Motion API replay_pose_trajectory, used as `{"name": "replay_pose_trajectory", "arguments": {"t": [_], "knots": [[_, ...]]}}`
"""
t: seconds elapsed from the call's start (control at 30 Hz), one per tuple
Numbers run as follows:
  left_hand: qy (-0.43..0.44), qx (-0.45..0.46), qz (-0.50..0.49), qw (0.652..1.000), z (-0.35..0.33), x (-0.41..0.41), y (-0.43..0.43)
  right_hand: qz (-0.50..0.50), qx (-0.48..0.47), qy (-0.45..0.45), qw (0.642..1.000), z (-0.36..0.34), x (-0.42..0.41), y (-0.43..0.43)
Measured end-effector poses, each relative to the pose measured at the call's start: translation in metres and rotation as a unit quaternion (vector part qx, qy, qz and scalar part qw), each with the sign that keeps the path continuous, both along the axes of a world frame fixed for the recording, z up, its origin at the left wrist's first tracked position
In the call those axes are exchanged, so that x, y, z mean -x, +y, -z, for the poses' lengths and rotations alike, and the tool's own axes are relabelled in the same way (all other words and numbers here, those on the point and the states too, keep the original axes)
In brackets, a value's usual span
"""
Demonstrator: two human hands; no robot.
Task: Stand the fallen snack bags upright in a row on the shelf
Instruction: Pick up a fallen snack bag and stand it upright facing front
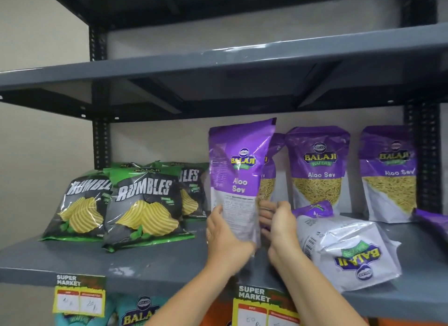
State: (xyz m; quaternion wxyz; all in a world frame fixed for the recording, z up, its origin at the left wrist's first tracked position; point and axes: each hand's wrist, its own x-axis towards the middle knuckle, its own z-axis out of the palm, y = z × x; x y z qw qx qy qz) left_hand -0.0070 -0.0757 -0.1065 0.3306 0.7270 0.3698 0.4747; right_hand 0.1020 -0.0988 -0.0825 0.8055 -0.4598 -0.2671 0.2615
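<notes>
I hold a purple Aloo Sev bag [238,170] upright at the middle of the grey shelf [150,260]. My left hand [225,233] grips its lower left edge and my right hand [278,223] its lower right edge. A second purple bag [271,170] stands half hidden right behind it. Two more Aloo Sev bags [317,170] [388,172] stand upright against the back wall to the right. One fallen Aloo Sev bag [346,248] lies flat, upside down, beside my right hand. Another purple bag corner [431,221] shows at the right edge.
Several black-and-green Rumbles chip bags [143,204] lean together on the shelf's left half. Another shelf board [218,66] hangs close overhead. Price tags [80,296] [264,308] hang from the shelf's front edge, with more snack bags [138,311] below.
</notes>
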Motion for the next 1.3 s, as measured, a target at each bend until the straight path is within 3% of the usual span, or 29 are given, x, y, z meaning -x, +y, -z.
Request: {"name": "replay_pose_trajectory", "arguments": {"t": [0.13, 0.3, 0.57, 0.67, 0.77, 0.9, 1.0, 1.1, 1.3], "knots": [[0.047, 0.014, 0.049, 0.998, 0.001, -0.001, 0.036, 0.032, 0.016, -0.037, 0.999, 0.002, -0.001, 0.004], [0.051, -0.042, -0.02, 0.998, -0.005, 0.002, 0.049, 0.034, 0.027, -0.069, 0.997, -0.003, 0.009, -0.003], [0.007, 0.072, 0.268, 0.961, -0.016, 0.039, 0.113, 0.073, 0.014, -0.105, 0.992, -0.007, 0.018, 0.012], [0.017, 0.116, 0.348, 0.93, -0.021, 0.046, 0.126, 0.006, 0.004, -0.09, 0.996, -0.007, 0.019, 0.022], [0.034, 0.151, 0.385, 0.91, -0.031, 0.052, 0.129, -0.035, 0.038, -0.106, 0.993, -0.001, 0.016, 0.03], [0.047, 0.193, 0.397, 0.896, -0.037, 0.06, 0.135, 0.031, 0.147, -0.163, 0.975, -0.011, 0.024, 0.004], [0.04, 0.203, 0.44, 0.874, -0.037, 0.061, 0.128, 0.064, 0.129, -0.154, 0.977, -0.007, 0.022, 0.003], [0.018, 0.167, 0.405, 0.899, -0.03, 0.051, 0.112, 0.079, 0.095, -0.112, 0.986, 0.003, 0.019, 0.017], [-0.067, 0.11, 0.316, 0.94, -0.016, 0.034, 0.089, 0.001, 0.051, -0.087, 0.995, 0.001, 0.024, 0.006]]}}
